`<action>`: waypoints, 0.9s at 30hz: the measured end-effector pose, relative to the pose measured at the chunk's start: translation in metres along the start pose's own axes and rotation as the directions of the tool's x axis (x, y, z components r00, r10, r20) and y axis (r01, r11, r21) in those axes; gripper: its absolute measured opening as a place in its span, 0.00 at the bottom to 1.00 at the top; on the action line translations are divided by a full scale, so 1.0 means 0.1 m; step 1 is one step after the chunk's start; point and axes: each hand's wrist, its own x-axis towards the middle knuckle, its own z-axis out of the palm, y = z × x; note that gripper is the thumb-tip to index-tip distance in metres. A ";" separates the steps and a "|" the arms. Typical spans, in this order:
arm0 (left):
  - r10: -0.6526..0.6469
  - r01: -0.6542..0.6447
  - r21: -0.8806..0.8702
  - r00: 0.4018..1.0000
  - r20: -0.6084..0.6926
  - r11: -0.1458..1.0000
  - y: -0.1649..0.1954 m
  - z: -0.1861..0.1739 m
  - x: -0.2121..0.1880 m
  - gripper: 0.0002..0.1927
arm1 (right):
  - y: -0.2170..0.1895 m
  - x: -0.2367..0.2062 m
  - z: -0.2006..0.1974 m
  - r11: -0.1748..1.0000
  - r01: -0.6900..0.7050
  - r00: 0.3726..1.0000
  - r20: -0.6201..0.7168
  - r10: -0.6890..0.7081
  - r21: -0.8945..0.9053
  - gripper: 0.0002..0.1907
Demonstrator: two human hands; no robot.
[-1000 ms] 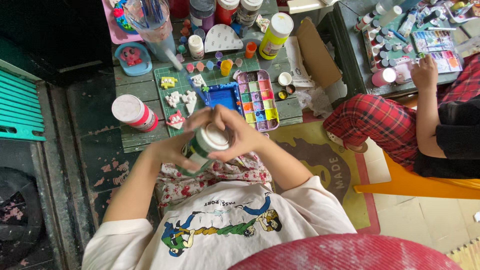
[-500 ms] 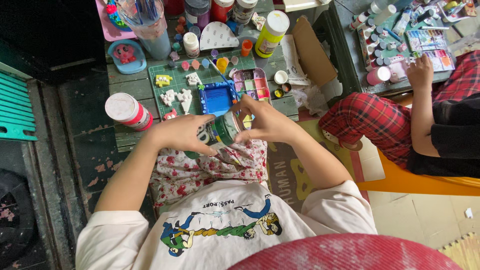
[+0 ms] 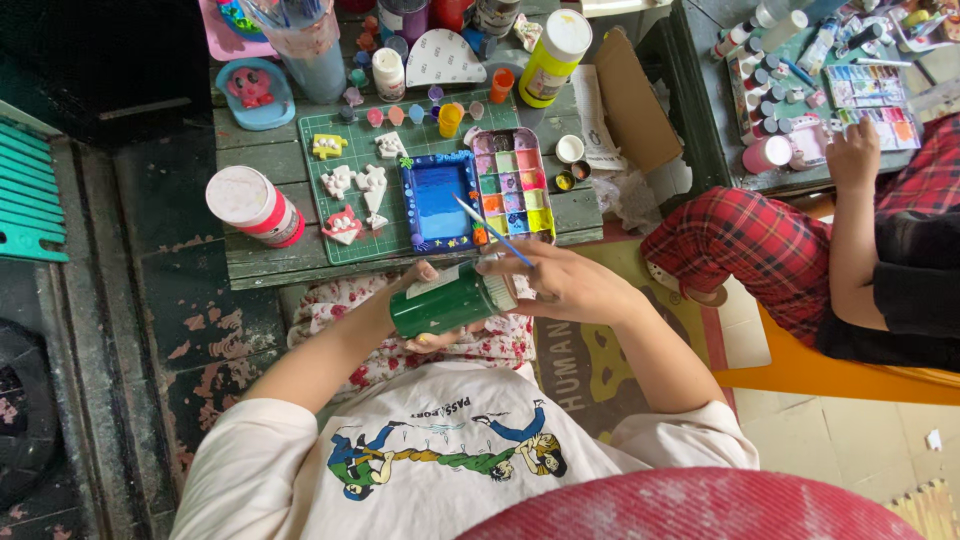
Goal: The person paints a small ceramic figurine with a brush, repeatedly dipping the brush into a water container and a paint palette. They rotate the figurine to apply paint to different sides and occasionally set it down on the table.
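Left hand (image 3: 425, 312) is wrapped around a green paint bottle (image 3: 447, 301), held on its side above the lap, just below the green table (image 3: 262, 262) edge. Right hand (image 3: 560, 282) is closed on the bottle's cap end, with a thin paintbrush (image 3: 492, 232) pinched, tip over the blue frame (image 3: 439, 201).

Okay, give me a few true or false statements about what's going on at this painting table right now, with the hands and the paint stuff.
1. The left hand holds a green paint bottle lying on its side. True.
2. The right hand holds a thin paintbrush. True.
3. The blue frame sits on a pink plate. False: it lies on the green cutting mat.
4. The paint palette is left of the blue frame. False: it lies right of it.
5. A second person's hand rests at the neighbouring table. True.
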 end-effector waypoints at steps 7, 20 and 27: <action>-0.030 0.049 -0.100 0.983 0.184 0.994 -0.14 -0.11 0.13 0.43 | 0.07 -0.35 0.28 0.979 -0.084 0.987 0.118 0.107 -0.184 0.30; -0.074 0.080 0.047 0.991 -0.108 0.996 -0.27 -0.52 -0.19 0.46 | 0.26 -0.29 0.44 0.688 -0.578 0.806 0.176 0.565 0.438 0.30; -0.083 0.106 -0.092 0.970 0.226 0.990 -0.31 -0.45 -0.01 0.44 | -0.09 -0.28 0.29 0.958 -0.271 0.962 0.075 0.264 0.097 0.26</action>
